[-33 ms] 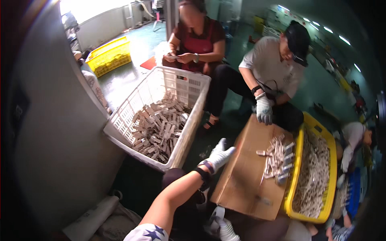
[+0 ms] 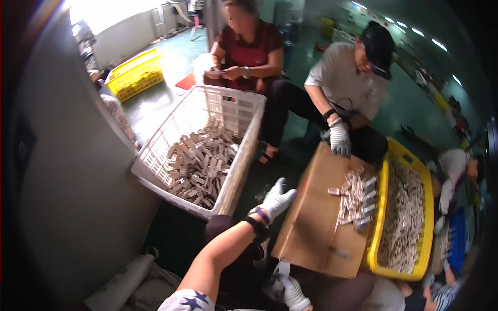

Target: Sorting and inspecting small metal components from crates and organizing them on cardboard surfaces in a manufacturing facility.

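Observation:
My left hand (image 2: 277,199), in a white knit glove with dark bands at the wrist, hovers left of the cardboard box (image 2: 306,233). Its fingers are spread and nothing is in them. My right hand (image 2: 293,294), also gloved, is low at the near edge of the box. It looks closed around a small pale piece (image 2: 282,268) that I cannot make out. On the box top lies a heap of small pale, clip-like pieces (image 2: 350,194), with several shiny, silvery pieces (image 2: 367,205) along its right side.
Left stands a white plastic crate (image 2: 246,150) partly filled with pale pieces. Right of the box is a yellow crate (image 2: 376,259) of similar pieces. A gloved co-worker (image 2: 340,137) reaches over the box's far end; another person (image 2: 246,57) sits behind the white crate. A wall (image 2: 78,171) bounds the left.
The whole view has shifted slightly, so things sit a little further left. Both my hands keep nearly the same pose and place by the box.

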`<state>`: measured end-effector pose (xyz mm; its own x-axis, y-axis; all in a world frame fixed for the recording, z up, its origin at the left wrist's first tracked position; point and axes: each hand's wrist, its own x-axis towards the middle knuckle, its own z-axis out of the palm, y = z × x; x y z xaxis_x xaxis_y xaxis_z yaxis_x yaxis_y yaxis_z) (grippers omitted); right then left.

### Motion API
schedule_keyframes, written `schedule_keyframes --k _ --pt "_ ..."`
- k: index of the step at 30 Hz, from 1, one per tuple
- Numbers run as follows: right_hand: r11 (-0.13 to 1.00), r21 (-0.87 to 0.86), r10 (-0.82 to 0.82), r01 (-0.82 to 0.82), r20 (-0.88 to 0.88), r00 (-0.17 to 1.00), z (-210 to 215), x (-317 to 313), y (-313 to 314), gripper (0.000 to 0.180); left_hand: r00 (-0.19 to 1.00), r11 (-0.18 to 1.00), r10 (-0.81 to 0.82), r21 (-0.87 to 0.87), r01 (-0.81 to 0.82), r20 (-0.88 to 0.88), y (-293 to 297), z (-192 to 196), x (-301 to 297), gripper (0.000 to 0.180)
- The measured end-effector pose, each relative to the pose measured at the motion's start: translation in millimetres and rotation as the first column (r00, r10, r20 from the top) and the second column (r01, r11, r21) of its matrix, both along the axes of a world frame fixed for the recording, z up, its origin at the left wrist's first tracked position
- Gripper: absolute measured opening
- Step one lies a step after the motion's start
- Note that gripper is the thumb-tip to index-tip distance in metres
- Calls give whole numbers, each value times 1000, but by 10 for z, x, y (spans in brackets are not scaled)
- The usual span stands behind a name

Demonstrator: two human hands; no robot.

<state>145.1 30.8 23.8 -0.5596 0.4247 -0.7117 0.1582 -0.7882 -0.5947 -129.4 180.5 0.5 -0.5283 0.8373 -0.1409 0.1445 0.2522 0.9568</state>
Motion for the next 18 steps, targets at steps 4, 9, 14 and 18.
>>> schedule_keyframes --k 4,9,14,18 --pt "982 183 70 -56 -72 995 -594 124 -16 36 998 996 -58 67 55 40 -758 -414 130 56" --pt "976 219 25 4 -129 991 -541 154 8 25 892 947 -268 -70 314 365 -1431 -630 646 48" --pt "986 167 25 -8 -98 995 -354 109 -47 21 774 964 -173 -58 261 610 -1734 -768 919 51" --pt "975 214 62 -52 -42 997 -388 107 -102 22 741 973 -124 -65 220 660 -1730 -796 947 49"
